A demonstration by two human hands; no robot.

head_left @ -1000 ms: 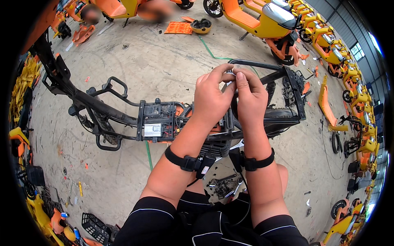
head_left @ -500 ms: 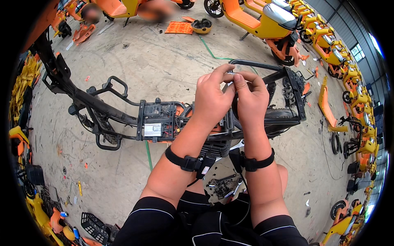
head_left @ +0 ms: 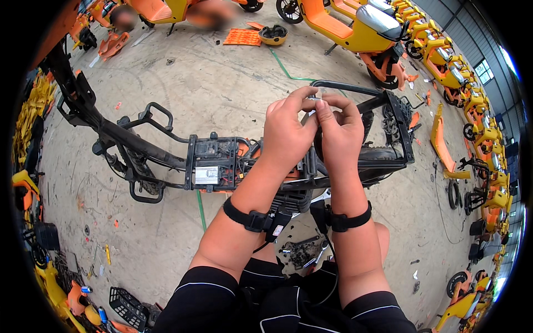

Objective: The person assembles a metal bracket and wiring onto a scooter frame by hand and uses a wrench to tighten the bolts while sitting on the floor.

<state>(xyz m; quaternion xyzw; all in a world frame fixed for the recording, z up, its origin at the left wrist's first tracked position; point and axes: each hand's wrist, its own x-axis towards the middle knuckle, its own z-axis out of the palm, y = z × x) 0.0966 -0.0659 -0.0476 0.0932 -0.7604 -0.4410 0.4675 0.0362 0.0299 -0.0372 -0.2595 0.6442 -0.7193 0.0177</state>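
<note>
My left hand (head_left: 288,129) and my right hand (head_left: 341,133) meet fingertip to fingertip above the rear of a stripped scooter frame (head_left: 147,157). Between the pinched fingers of both shows a small silvery metal piece (head_left: 315,99); most of it is covered, so its kind is unclear. Below and behind the hands are the black rear rack tube (head_left: 350,85) and the rear tyre (head_left: 380,154). To the left of my forearms lies the open battery bay, with wiring and a silver box (head_left: 206,175).
Dark small parts and tools (head_left: 302,253) lie on the floor between my legs. A yellow helmet (head_left: 273,35) and an orange textured panel (head_left: 242,37) lie ahead. Yellow scooters (head_left: 355,28) stand beyond and along the right. An orange body panel (head_left: 443,139) and a black crate (head_left: 127,305) are on the floor.
My fingertips shift slightly around the small metal piece, the right fingers moving a little. Arms and scooter frame stay in place.
</note>
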